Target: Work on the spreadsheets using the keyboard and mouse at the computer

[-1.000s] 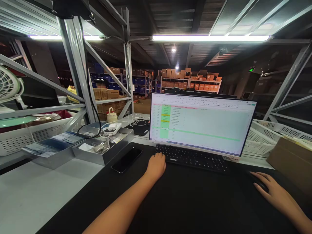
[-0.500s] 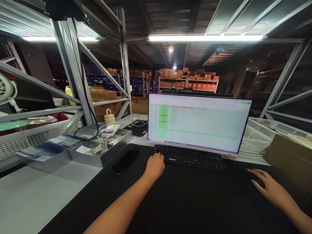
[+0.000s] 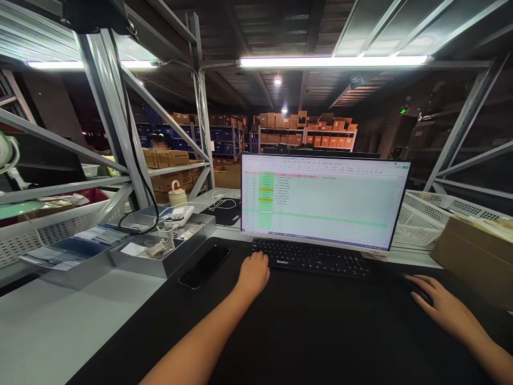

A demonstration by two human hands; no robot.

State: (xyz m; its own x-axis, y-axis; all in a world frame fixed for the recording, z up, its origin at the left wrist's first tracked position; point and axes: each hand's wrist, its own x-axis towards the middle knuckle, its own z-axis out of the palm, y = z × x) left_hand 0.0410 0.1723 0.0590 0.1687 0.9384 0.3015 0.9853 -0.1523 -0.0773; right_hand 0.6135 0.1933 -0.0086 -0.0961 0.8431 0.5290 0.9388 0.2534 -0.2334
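Observation:
My left hand [image 3: 254,274] rests at the left end of the black keyboard [image 3: 316,259], its fingers on the keys and holding nothing. At the right, my right hand [image 3: 435,300] is wrapped over a black computer mouse [image 3: 420,291] on the dark desk mat [image 3: 320,331]. Behind the keyboard stands a monitor [image 3: 324,203] showing a spreadsheet with a green column and a green row. A black phone [image 3: 204,266] lies flat on the mat, left of my left hand.
Grey trays [image 3: 160,264] with packets and a white power strip [image 3: 178,215] stand at the left, near a cream bottle [image 3: 177,195]. A cardboard box [image 3: 473,259] and white baskets [image 3: 420,219] are at the right. Metal posts rise at both sides.
The whole view has shifted slightly, with most things a little further left in the picture. Both hands keep their places on the keyboard and mouse.

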